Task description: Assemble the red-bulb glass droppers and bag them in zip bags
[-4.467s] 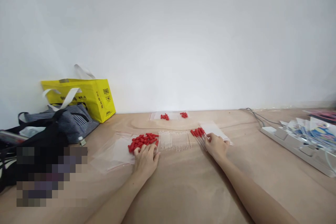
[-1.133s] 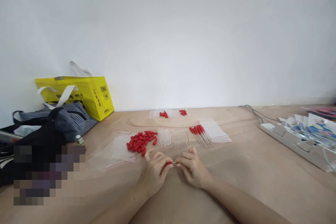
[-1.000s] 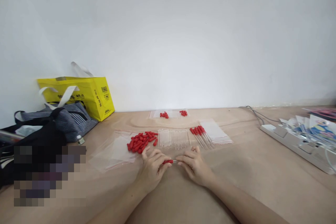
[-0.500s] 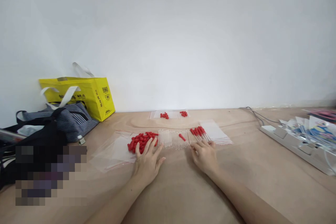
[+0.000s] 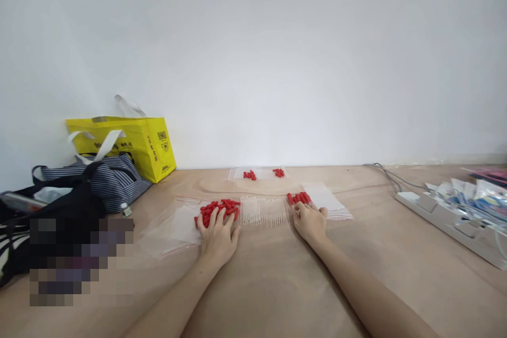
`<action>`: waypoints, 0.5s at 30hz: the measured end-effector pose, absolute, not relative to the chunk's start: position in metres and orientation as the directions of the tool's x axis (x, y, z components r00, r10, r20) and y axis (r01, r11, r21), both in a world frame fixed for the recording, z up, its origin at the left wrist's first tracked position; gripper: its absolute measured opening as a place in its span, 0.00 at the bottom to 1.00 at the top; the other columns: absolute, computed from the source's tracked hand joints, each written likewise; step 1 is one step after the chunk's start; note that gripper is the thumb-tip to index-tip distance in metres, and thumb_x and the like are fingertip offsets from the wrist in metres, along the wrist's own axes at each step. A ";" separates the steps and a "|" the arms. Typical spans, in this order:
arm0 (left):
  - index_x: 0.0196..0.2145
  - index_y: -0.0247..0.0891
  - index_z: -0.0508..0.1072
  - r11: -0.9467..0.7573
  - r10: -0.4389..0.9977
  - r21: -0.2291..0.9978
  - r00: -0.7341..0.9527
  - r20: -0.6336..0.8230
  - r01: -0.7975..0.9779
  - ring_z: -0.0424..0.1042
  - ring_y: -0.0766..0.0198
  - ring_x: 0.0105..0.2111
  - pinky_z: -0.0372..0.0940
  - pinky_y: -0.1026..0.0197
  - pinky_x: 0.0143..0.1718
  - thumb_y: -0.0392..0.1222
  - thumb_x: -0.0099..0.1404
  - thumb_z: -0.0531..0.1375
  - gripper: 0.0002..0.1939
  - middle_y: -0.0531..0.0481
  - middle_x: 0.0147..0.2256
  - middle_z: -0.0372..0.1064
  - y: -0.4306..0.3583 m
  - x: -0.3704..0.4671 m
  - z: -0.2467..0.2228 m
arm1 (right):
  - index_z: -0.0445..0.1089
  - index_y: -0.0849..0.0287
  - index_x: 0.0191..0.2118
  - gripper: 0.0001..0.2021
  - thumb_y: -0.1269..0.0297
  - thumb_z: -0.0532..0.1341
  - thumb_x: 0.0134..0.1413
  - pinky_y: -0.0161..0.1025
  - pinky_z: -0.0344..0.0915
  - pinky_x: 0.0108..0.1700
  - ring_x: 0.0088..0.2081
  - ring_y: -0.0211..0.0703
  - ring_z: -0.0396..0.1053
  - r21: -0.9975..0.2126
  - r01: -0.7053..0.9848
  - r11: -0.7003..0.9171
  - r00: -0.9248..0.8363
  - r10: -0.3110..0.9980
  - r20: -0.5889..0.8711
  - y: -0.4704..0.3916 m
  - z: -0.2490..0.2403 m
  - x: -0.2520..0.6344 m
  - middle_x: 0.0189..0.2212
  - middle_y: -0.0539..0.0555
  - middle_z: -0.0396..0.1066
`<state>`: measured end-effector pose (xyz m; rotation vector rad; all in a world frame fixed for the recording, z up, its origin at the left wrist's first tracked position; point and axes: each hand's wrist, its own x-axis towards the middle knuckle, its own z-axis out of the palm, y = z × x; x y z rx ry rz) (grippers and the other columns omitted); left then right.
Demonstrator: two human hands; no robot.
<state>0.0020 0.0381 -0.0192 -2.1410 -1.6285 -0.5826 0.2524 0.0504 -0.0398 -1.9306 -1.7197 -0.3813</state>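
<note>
Two hands (image 5: 217,236) (image 5: 311,223) touch red pieces (image 5: 209,210); bag (image 5: 142,129) bears lettering (image 5: 127,144).

The person's hands, together around a red piece a second ago, are now working apart. The left hand (image 5: 217,236) is spreading its fingers over the loose red pieces (image 5: 214,208). The right hand (image 5: 312,223) is now covering the pale shafts below the red handles (image 5: 300,198). The red piece seen above the pale sticks (image 5: 263,211) is no longer showing there.
</note>
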 end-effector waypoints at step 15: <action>0.27 0.36 0.73 -0.219 0.741 -0.088 0.224 0.633 0.972 0.60 0.49 0.45 0.42 0.41 0.50 0.37 0.55 0.53 0.09 0.42 0.39 0.68 0.051 0.015 -0.006 | 0.71 0.65 0.32 0.14 0.63 0.51 0.51 0.47 0.47 0.40 0.39 0.53 0.63 -0.170 0.957 -0.237 0.284 0.892 0.351 0.062 -0.028 0.225 0.34 0.65 0.70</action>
